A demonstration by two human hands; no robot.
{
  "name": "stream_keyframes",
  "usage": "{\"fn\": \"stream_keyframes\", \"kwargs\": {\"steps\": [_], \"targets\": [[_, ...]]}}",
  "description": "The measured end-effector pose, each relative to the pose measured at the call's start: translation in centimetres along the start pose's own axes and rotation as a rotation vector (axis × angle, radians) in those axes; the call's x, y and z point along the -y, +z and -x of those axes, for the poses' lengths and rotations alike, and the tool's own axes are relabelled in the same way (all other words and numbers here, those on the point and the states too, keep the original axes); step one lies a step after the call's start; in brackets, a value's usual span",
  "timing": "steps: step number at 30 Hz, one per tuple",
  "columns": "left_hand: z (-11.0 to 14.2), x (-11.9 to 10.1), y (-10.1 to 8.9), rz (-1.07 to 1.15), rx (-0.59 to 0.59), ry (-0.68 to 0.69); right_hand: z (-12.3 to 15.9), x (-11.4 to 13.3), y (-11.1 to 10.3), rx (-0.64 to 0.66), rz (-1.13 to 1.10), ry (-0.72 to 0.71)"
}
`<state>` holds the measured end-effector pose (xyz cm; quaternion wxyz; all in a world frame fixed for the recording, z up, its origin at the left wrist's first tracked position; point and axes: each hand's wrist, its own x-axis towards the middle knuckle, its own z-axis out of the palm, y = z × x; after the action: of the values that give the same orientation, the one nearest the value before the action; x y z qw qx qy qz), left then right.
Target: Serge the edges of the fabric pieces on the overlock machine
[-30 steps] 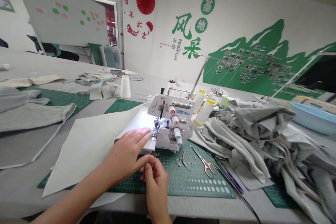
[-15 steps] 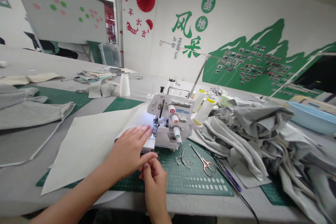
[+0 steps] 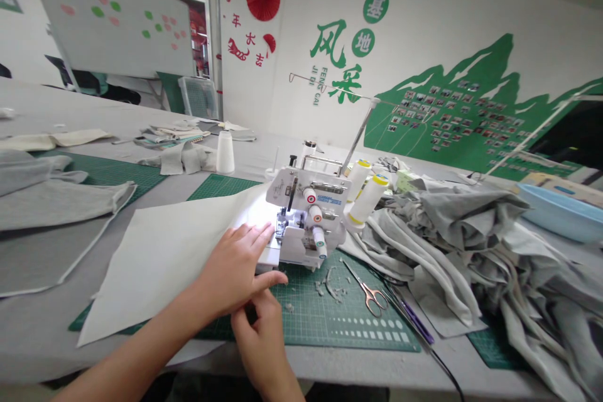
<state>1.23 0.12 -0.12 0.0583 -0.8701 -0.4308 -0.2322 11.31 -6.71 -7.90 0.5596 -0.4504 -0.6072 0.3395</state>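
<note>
A pale cream fabric sheet point(image 3: 164, 251) stretches from the left up to a white overlock sewing machine point(image 3: 311, 195), whose lamp lights the cloth by the presser foot point(image 3: 281, 224). On that cloth lies my left hand point(image 3: 235, 267), open, its fingers stretched flat with the tips just left of the foot. The thumb sticks out to the right. Just below it is my right hand point(image 3: 264, 342), closed with fingers curled in. Its fingertips are partly hidden under my left hand, so what they pinch cannot be made out.
Scissors point(image 3: 370, 289) and grey lint scraps point(image 3: 332, 282) lie on the green cutting mat point(image 3: 311, 320). Crumpled grey fabric point(image 3: 452, 232) is heaped at right, before a blue basin point(image 3: 560, 210). Thread cones point(image 3: 370, 201) stand behind the machine. More grey cloth point(image 3: 51, 220) lies at left.
My right hand has slid left, further beneath my left hand. My left hand has shifted only slightly. The light on the fabric by the presser foot looks brighter.
</note>
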Motion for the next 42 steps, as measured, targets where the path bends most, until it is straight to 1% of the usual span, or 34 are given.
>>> {"fn": "stream_keyframes", "kwargs": {"steps": [2, 5, 7, 9, 11, 14, 16, 18, 20, 22, 25, 27, 30, 33, 36, 38, 40, 42], "targets": [[0.0, 0.4, -0.2, 0.041, 0.013, 0.002, -0.2, 0.6, 0.8, 0.056, -0.086, -0.026], [-0.4, 1.0, -0.7, 0.112, 0.036, 0.028, -0.8, 1.5, 2.0, 0.136, -0.176, -0.009], [-0.8, 1.5, -1.3, 0.172, 0.068, 0.047, -1.4, 2.0, 2.7, 0.197, -0.206, 0.014], [-1.4, 2.1, -1.9, 0.252, 0.122, 0.054, -2.0, 2.5, 3.3, 0.227, -0.201, 0.012], [-2.3, 2.9, -2.4, 0.314, 0.168, 0.042, -2.5, 2.7, 3.8, 0.217, -0.162, -0.022], [-3.6, 4.3, -2.5, 0.343, 0.184, 0.005, -3.0, 2.6, 4.4, 0.195, -0.085, -0.068], [-4.4, 5.1, -2.2, 0.355, 0.195, -0.012, -2.9, 2.2, 4.6, 0.187, -0.070, -0.052], [-5.1, 5.5, -1.8, 0.371, 0.210, -0.001, -2.7, 1.5, 4.6, 0.186, -0.100, -0.016], [-5.6, 5.6, -1.5, 0.391, 0.218, 0.024, -2.3, 1.0, 4.4, 0.180, -0.171, 0.030], [-5.8, 5.4, -1.3, 0.415, 0.221, 0.048, -2.1, 0.9, 3.9, 0.153, -0.293, 0.086], [-5.8, 4.9, -1.6, 0.448, 0.223, 0.058, -1.9, 1.2, 3.1, 0.101, -0.534, 0.165], [-5.5, 4.5, -1.9, 0.476, 0.222, 0.044, -1.9, 1.3, 2.8, 0.055, -0.645, 0.207], [-5.0, 4.2, -2.1, 0.553, 0.212, -0.011, -1.9, 1.0, 2.8, -0.075, -0.673, 0.291], [-5.1, 4.5, -1.7, 0.692, 0.184, -0.135, -2.0, 0.4, 3.1, -0.187, -0.622, 0.337], [-6.3, 5.2, -1.1, 0.900, 0.137, -0.307, -2.1, 0.3, 3.2, -0.202, -0.583, 0.343], [-7.6, 5.3, -0.9, 1.063, 0.117, -0.389, -2.1, 0.5, 3.2, -0.201, -0.566, 0.343], [-9.1, 5.1, -1.0, 1.221, 0.134, -0.432, -2.1, 0.7, 3.2, -0.204, -0.552, 0.335], [-10.6, 4.6, -1.3, 1.358, 0.185, -0.456, -2.1, 0.8, 3.1, -0.207, -0.539, 0.331]]}}
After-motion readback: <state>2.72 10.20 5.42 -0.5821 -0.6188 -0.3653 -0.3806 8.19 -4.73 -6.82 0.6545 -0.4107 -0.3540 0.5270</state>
